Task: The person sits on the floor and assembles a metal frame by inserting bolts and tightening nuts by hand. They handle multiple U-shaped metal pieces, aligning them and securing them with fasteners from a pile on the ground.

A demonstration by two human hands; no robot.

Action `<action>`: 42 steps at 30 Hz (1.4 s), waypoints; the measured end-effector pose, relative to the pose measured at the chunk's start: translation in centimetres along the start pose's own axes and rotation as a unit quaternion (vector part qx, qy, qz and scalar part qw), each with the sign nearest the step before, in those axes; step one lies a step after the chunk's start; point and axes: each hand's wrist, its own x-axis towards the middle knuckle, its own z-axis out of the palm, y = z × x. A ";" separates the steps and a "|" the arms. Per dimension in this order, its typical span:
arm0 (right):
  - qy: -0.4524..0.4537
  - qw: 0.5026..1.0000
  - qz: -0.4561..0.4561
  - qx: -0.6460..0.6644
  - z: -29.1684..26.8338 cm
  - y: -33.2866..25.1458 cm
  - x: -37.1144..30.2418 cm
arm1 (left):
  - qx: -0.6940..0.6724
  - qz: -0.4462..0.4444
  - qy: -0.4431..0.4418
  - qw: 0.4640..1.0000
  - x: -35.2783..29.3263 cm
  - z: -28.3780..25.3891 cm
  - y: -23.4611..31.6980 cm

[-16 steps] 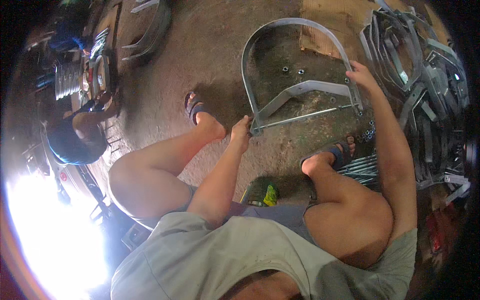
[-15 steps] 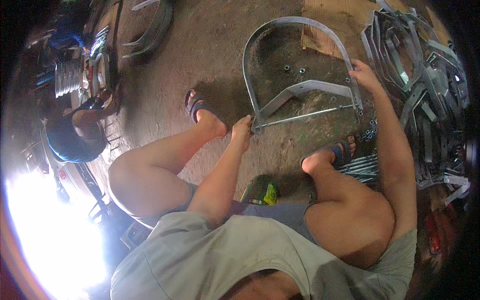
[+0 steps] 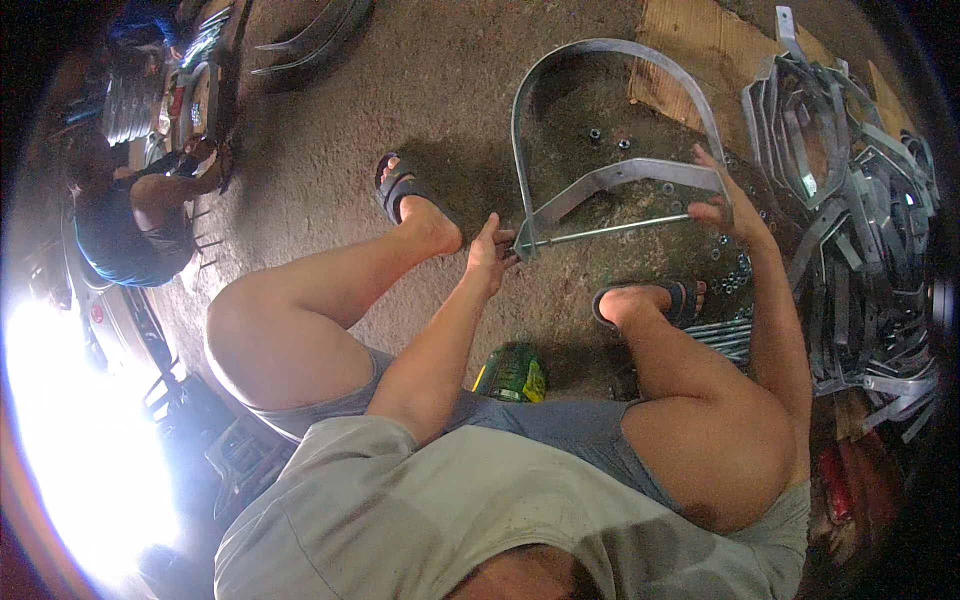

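A grey metal clamp (image 3: 522, 130) is in front of me, made of a U-shaped strap joined to a bent flat bracket (image 3: 620, 175). A thin metal rod (image 3: 610, 230) runs across its near side. At the near left corner, where strap, bracket and rod meet, my left hand (image 3: 487, 257) is closed with its fingers round the joint. My right hand (image 3: 735, 208) grips the right end, the index finger along the strap and the thumb by the rod's end. The fingers partly hide both joints.
Loose nuts (image 3: 624, 143) dot the floor, with more nuts (image 3: 738, 278) beside my right foot. Rods (image 3: 725, 340) lie behind that foot. Brackets (image 3: 860, 210) are heaped at right, near a tan board (image 3: 690, 50). Curved straps (image 3: 320, 40) lie far left; another person (image 3: 130, 220) sits at left.
My right hand has slid down the strap to the rod's right end, its fingers spreading round the corner. The clamp now appears slightly further right in view; my left hand stays at its corner.
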 end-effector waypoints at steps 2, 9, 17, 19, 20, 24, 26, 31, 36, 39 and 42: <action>0.025 0.999 -0.020 -0.023 -0.8 2.1 0.6 | 0.021 0.010 -0.028 0.999 -0.8 0.4 0.4; 0.156 0.972 -0.106 0.141 0.5 3.3 3.9 | 0.105 0.004 -0.038 0.994 -2.0 0.2 1.8; 0.211 0.946 0.130 -0.208 -0.1 1.3 5.4 | 0.321 0.064 0.023 0.945 -5.3 3.1 5.2; 0.245 0.921 0.151 -0.264 -0.2 2.5 4.8 | 0.402 0.068 0.002 0.913 -4.2 3.4 5.5; 0.225 0.921 0.164 -0.273 0.0 1.1 4.6 | 0.439 0.069 -0.001 0.896 -3.5 2.9 5.4; 0.142 0.907 0.220 -0.329 0.8 -4.4 4.6 | 0.406 0.092 -0.002 0.909 -1.2 1.1 3.6; 0.113 0.895 0.238 -0.359 0.5 -4.9 5.4 | 0.408 0.138 -0.010 0.903 -1.0 0.9 2.8; 0.077 0.923 0.197 -0.320 -0.8 -2.7 5.1 | 0.521 0.243 0.006 0.818 -1.1 0.4 1.8; 0.022 0.961 0.041 -0.273 -2.0 -0.4 3.7 | 0.615 0.350 0.092 0.701 -2.6 2.5 2.2; -0.035 0.960 0.039 -0.274 -2.6 -2.0 2.9 | 0.594 0.503 0.090 0.622 -5.4 5.8 4.0; -0.017 0.965 0.056 -0.255 -3.1 -3.4 2.2 | 0.571 0.532 -0.066 0.622 -6.6 11.4 4.4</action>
